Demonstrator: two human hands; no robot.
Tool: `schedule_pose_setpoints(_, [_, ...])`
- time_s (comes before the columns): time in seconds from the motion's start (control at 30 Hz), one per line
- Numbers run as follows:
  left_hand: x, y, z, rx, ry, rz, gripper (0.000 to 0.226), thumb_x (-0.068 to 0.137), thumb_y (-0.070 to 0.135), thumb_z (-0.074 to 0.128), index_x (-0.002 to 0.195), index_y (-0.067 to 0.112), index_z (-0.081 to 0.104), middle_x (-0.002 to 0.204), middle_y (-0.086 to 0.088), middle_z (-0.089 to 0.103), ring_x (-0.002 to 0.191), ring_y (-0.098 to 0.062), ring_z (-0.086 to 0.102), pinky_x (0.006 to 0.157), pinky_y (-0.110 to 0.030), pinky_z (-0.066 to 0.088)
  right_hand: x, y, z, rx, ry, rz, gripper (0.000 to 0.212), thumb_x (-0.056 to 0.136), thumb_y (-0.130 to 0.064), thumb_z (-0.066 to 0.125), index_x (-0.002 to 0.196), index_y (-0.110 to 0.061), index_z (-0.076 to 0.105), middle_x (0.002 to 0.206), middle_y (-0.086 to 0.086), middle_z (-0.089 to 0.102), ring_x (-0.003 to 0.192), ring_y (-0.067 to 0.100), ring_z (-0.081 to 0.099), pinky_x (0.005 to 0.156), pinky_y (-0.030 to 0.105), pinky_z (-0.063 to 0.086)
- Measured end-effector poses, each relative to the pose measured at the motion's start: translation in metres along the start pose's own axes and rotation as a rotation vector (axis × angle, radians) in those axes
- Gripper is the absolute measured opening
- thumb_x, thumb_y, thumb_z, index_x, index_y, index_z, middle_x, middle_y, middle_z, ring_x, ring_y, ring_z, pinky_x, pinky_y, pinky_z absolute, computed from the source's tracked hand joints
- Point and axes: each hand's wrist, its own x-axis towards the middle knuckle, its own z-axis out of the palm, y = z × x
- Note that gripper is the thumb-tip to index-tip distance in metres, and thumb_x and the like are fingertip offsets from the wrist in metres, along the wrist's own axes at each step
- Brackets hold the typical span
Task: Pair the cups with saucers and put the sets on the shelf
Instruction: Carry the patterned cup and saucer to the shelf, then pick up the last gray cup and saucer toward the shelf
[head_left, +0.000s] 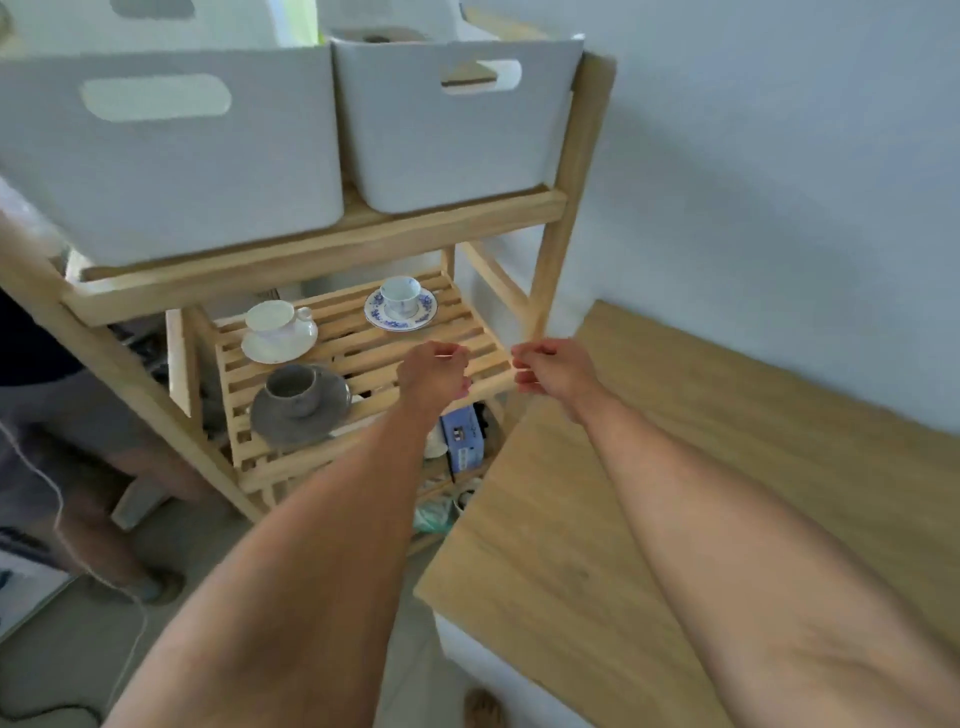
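Three cup-and-saucer sets sit on the slatted shelf. Left hand and right hand hover before it, loosely curled, empty.

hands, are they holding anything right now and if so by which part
Nothing is held. The left hand and the right hand are both empty, fingers loosely curled, just in front of the shelf.

Grey cup; blue-patterned saucer; white bins.

The left forearm hides part of the blue box. Whether the left grip or right grip holds anything is too blurred to tell.
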Motion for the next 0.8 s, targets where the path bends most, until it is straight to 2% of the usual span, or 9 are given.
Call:
schedule_pose_setpoints(0.1, [-0.053, 0.013, 0.018, 0.02, -0.113, 0.032, 0.01, 0.095, 0.025, 0.068, 0.088, 0.018, 0.07, 0.087, -0.004, 0.074, 0.068, -0.023, 0.073, 0.069, -0.035, 0.066, -0.058, -0.004, -0.05, 0.053, 0.078, 0.011, 0.004, 0.099, -0.01, 0.067, 0.099, -0.008, 0.07, 0.089, 0.01, 0.07, 0.063, 0.018, 0.064, 0.053, 0.023, 0.061])
schedule_pose_setpoints(0.2, [-0.1, 0.018, 0.044, -0.015, -0.287, 0.046, 0.009, 0.097, 0.016, 0.063, 0.089, 0.013, 0.064, 0.085, -0.012, 0.066, 0.053, -0.022, 0.06, 0.049, -0.029, 0.055, -0.112, 0.003, -0.105, 0.086, 0.202, 0.004, 0.008, 0.098, -0.01, 0.068, 0.105, -0.008, 0.07, 0.091, 0.01, 0.069, 0.063, 0.016, 0.064, 0.053, 0.023, 0.061])
schedule_pose_setpoints(0.27, [-0.13, 0.019, 0.065, -0.02, -0.381, 0.046, 0.003, 0.099, 0.01, 0.062, 0.099, 0.008, 0.061, 0.08, -0.01, 0.063, 0.054, -0.021, 0.053, 0.049, -0.03, 0.05, -0.146, 0.014, -0.146, 0.073, 0.283, -0.004, 0.018, 0.097, -0.013, 0.07, 0.113, -0.005, 0.072, 0.092, 0.009, 0.072, 0.064, 0.016, 0.066, 0.059, 0.027, 0.063])
schedule_pose_setpoints(0.33, [-0.16, 0.022, 0.089, -0.006, -0.464, 0.067, 0.006, 0.101, 0.008, 0.059, 0.107, 0.007, 0.057, 0.079, -0.006, 0.06, 0.058, -0.021, 0.051, 0.048, -0.029, 0.051, -0.179, 0.025, -0.188, 0.081, 0.364, 0.006, 0.011, 0.097, -0.014, 0.07, 0.104, -0.007, 0.075, 0.09, 0.009, 0.072, 0.064, 0.015, 0.065, 0.063, 0.028, 0.063])
schedule_pose_setpoints(0.4, [-0.189, 0.021, 0.114, 0.032, -0.531, 0.11, 0.01, 0.101, 0.012, 0.06, 0.11, 0.009, 0.058, 0.084, -0.005, 0.061, 0.06, -0.019, 0.056, 0.046, -0.023, 0.055, -0.216, 0.036, -0.229, 0.097, 0.443, 0.017, 0.005, 0.097, -0.013, 0.071, 0.093, -0.013, 0.074, 0.089, 0.009, 0.072, 0.065, 0.015, 0.066, 0.065, 0.028, 0.063])
schedule_pose_setpoints(0.5, [-0.227, 0.016, 0.153, 0.102, -0.622, 0.146, 0.012, 0.1, 0.016, 0.063, 0.11, 0.011, 0.06, 0.098, -0.009, 0.065, 0.061, -0.017, 0.06, 0.048, -0.022, 0.057, -0.264, 0.066, -0.29, 0.109, 0.554, 0.075, 0.006, 0.095, -0.015, 0.073, 0.099, -0.01, 0.075, 0.088, 0.008, 0.075, 0.069, 0.017, 0.07, 0.066, 0.03, 0.064])
schedule_pose_setpoints(0.63, [-0.275, 0.005, 0.203, 0.214, -0.745, 0.173, 0.029, 0.099, 0.017, 0.065, 0.123, 0.001, 0.062, 0.104, -0.011, 0.062, 0.063, -0.016, 0.06, 0.048, -0.021, 0.057, -0.31, 0.12, -0.352, 0.127, 0.667, 0.163, 0.01, 0.093, -0.017, 0.076, 0.099, -0.009, 0.075, 0.092, 0.012, 0.077, 0.076, 0.023, 0.074, 0.073, 0.035, 0.062])
schedule_pose_setpoints(0.8, [-0.309, -0.018, 0.253, 0.373, -0.821, 0.144, 0.035, 0.096, 0.02, 0.069, 0.126, 0.003, 0.06, 0.104, -0.012, 0.066, 0.069, -0.02, 0.064, 0.064, -0.031, 0.059, -0.34, 0.181, -0.396, 0.177, 0.729, 0.278, 0.017, 0.094, -0.013, 0.075, 0.109, -0.004, 0.073, 0.088, 0.014, 0.075, 0.078, 0.027, 0.073, 0.079, 0.041, 0.063])
